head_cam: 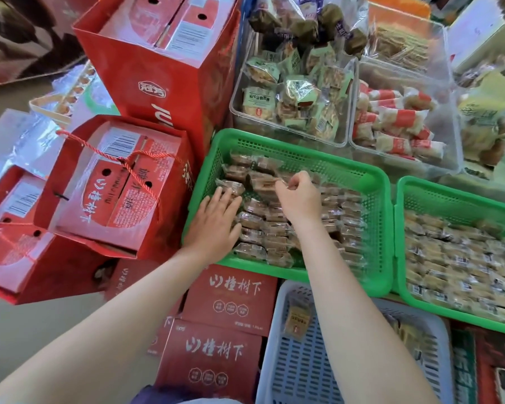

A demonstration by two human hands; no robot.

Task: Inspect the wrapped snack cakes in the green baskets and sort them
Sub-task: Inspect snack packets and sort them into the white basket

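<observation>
Cartons (105,182) in red gift bags crowd the left, beside the near green basket (277,144) where both hands work. Left hand (213,225) lies flat, fingers straight and slightly spread, pressing on the brown wrapped snack cakes (274,228) at the basket's left edge, probably to steady the rows. These cakes lie packed side by side, long axes running roughly left to right across the basket. Right hand (296,196) hovers over the far rows with fingertips curled together, apparently pinching the clear wrapper edge of one cake to lift it for inspection. Further right, a second green basket (461,196) holds paler cakes (455,260) in similar rows. A lavender basket (303,363) sits nearer, likely for sorted pieces.
</observation>
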